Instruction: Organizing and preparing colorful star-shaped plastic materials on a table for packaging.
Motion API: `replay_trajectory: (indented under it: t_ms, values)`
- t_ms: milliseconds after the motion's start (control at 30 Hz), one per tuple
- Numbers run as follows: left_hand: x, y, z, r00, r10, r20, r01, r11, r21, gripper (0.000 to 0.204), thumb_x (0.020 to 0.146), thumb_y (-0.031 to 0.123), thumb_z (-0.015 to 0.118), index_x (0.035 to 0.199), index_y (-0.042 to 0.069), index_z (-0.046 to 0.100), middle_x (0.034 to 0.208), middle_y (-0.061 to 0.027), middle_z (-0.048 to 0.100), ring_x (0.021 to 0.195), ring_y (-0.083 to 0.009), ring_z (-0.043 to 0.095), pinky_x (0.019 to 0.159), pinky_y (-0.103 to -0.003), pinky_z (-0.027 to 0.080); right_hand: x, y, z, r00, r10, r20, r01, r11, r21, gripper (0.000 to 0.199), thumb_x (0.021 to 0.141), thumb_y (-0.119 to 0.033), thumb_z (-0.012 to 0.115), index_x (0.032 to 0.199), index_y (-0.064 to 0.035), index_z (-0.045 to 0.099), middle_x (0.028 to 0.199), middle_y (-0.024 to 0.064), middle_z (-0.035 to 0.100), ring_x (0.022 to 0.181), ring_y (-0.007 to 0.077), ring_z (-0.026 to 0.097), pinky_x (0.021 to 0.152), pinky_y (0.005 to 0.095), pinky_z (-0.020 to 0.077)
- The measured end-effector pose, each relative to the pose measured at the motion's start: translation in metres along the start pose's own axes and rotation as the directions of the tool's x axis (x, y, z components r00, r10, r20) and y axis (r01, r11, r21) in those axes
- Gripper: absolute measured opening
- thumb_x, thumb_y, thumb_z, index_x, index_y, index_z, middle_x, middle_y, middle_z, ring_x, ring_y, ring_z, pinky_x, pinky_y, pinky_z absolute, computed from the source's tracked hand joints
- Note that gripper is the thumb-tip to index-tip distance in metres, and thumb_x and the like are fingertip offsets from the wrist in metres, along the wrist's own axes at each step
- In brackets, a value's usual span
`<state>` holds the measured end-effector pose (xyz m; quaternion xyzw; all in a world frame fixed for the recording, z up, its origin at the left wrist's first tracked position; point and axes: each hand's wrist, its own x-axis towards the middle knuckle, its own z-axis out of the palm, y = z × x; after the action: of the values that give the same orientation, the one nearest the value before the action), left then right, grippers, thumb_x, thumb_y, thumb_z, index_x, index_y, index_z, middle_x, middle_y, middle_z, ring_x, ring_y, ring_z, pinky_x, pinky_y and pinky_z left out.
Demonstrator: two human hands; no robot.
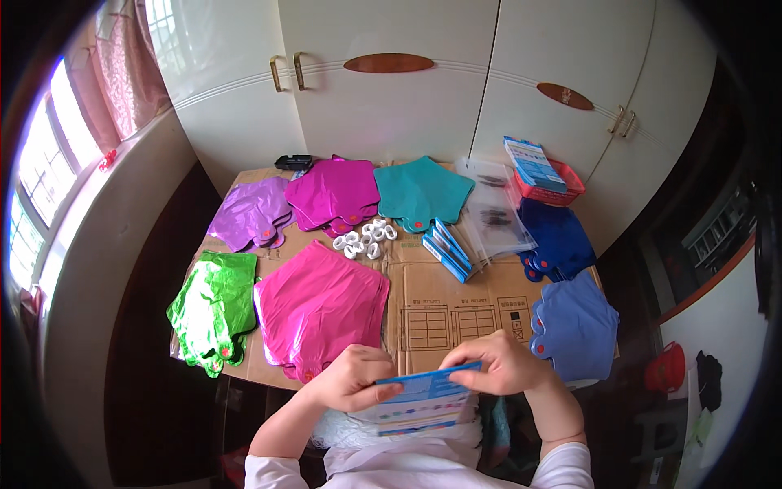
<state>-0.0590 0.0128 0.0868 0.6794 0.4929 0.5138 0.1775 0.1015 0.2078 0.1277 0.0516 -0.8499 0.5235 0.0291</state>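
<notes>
A flat blue-and-white printed package (423,407) is held upright near my chest, its top edge spanning between both hands. My left hand (358,377) is closed on its upper left corner, thumb lying along the front. At the upper right corner my right hand (493,364) pinches the edge between thumb and fingers. Whether anything is inside the package cannot be seen. Just beyond my left hand lies a stack of shiny hot-pink foil star shapes (326,306). Several blue-and-white packages (448,251) lie further off on the flattened cardboard (444,306).
More foil stacks surround the cardboard: green (212,306), lilac (251,213), magenta (334,194), teal (423,191), dark blue (558,236) and light blue (576,326). White rolls (366,239) sit mid-table. Clear plastic bags (497,212) lie near a red basket (560,189) at the back.
</notes>
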Motion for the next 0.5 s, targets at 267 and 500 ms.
replay_trajectory:
  t_ms: [267,500]
  values:
    - [0.011,0.033,0.006,0.987,0.008,0.158,-0.079,0.893,0.444,0.016,0.073,0.013,0.066,0.066,0.005,0.054,0.055,-0.0047,0.047,0.048,-0.0233,0.050,0.046,-0.034,0.042,-0.009,-0.011,0.029,0.957,-0.289,0.037,0.248,0.743,-0.621,0.011,0.067,-0.014,0.067,0.076,-0.0087,0.064,0.068,0.0036,0.063,0.057,0.0176,0.061,0.050,0.0285,0.0456]
    - [0.011,0.050,0.010,0.933,0.021,0.359,-0.202,0.857,0.474,0.027,0.080,0.023,0.064,0.065,0.008,0.048,0.050,-0.0021,0.043,0.043,-0.0199,0.049,0.041,-0.032,0.040,-0.022,-0.017,0.044,0.922,-0.379,0.081,0.364,0.776,-0.516,0.013,0.070,-0.012,0.065,0.070,-0.0081,0.053,0.057,0.0028,0.052,0.052,0.0175,0.056,0.047,0.0293,0.0443]
